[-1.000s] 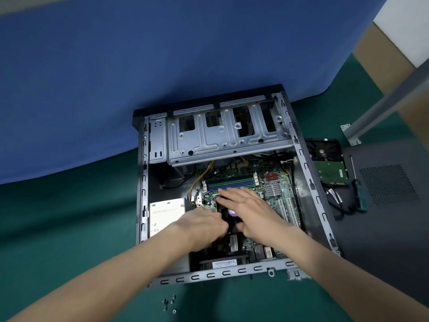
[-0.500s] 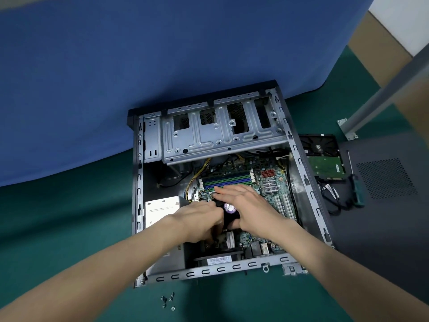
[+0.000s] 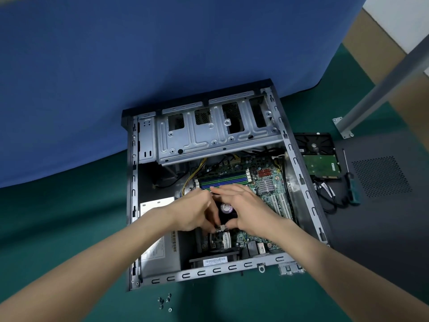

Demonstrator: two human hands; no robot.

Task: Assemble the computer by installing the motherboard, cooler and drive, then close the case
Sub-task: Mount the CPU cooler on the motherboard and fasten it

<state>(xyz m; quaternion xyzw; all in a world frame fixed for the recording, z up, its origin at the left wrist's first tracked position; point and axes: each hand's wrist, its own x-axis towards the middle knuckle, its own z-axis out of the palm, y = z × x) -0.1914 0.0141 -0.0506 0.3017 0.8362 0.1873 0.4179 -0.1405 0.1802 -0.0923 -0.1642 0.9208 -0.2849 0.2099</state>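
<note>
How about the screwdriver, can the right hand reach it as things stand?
Probably yes: the screwdriver lies uncovered on the side panel, right of the case. The right hand would first have to leave the cooler and lift over the case wall.

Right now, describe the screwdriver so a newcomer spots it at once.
Find the open computer case lying on the green mat; the dark side panel lies flat to its right. On that panel, past the hard drive and the black cables, lies the screwdriver. It is the only thing there with a thin metal shaft and a teal handle.
</note>
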